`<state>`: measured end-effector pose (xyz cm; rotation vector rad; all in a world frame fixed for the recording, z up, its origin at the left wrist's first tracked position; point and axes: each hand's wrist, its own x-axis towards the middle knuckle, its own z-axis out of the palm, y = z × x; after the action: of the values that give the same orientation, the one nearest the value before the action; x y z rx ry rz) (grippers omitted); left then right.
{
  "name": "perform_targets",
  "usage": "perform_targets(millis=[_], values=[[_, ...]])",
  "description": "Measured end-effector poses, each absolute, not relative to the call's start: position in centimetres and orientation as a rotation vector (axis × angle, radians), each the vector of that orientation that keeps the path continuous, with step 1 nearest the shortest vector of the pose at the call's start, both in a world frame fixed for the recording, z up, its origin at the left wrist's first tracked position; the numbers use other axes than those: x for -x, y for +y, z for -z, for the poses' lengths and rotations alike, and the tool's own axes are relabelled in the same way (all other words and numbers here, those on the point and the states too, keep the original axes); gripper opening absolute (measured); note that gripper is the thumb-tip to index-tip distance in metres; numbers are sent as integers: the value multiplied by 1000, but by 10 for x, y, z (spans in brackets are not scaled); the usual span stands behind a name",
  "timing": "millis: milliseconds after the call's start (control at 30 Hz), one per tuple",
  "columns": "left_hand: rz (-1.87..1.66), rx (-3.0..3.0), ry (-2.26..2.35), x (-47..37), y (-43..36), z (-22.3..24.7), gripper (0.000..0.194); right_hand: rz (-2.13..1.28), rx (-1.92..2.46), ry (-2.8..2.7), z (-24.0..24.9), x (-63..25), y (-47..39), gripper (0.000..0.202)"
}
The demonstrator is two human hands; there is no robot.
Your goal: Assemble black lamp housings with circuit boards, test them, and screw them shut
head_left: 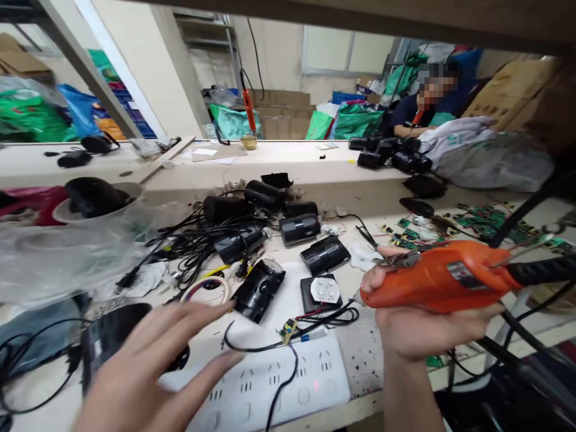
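Note:
My right hand (pixel 405 336) is wrapped round an orange electric screwdriver (pixel 432 276), its tip pointing left over the bench. My left hand (pixel 153 366) is open, thumb and fingers apart, with nothing between them. Just beyond its fingertips lies a black plastic housing (pixel 260 290). Between the hands sits a black square part with a white LED plate (pixel 324 290) on it. Red wires run from it to a small circuit board (pixel 288 331), and a black cord (pixel 256 349) curves beside that. Below lies a white power strip (pixel 274 384) with a lit red light.
Several black cylindrical housings (pixel 299 228) and tangled cords lie farther back. Green circuit boards (pixel 481 219) are heaped at right. A white bucket (pixel 130 195) and clear plastic bags (pixel 67 258) stand left. Another person (pixel 418 108) sits behind the far bench; an orange screwdriver (pixel 249 111) hangs there.

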<state>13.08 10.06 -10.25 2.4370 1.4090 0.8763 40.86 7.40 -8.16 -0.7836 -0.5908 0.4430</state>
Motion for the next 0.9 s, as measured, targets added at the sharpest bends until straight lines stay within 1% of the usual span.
perform_targets(millis=[67,133,200,233,333,467,567,633,667,733,800,900], values=[[-785,-2538,1024,-193,132,83,28,-493,767,-604,85,-412,78,58],[-515,-2590,728,-253,160,75,18,-506,767,-627,87,-416,83,62],[-199,-2626,472,-303,179,78,12,-474,784,-638,87,-420,88,65],[-131,-2636,392,-322,185,82,9,-449,792,-640,88,-423,91,66],[-17,-2648,327,-354,196,101,8,-389,800,-637,89,-428,98,61],[58,-2653,342,-365,201,121,12,-383,827,-633,90,-434,104,57],[95,-2662,348,-368,204,125,9,-359,844,-618,90,-435,106,52],[99,-2675,365,-366,206,119,6,-328,856,-606,92,-436,105,49],[91,-2683,385,-364,208,114,7,-317,865,-603,93,-436,105,50],[59,-2702,443,-356,210,100,14,-318,880,-589,95,-438,103,54],[55,-2718,497,-345,209,88,26,-349,888,-574,98,-438,103,57],[179,-2779,506,-330,198,81,46,-375,875,-566,101,-438,103,57]])
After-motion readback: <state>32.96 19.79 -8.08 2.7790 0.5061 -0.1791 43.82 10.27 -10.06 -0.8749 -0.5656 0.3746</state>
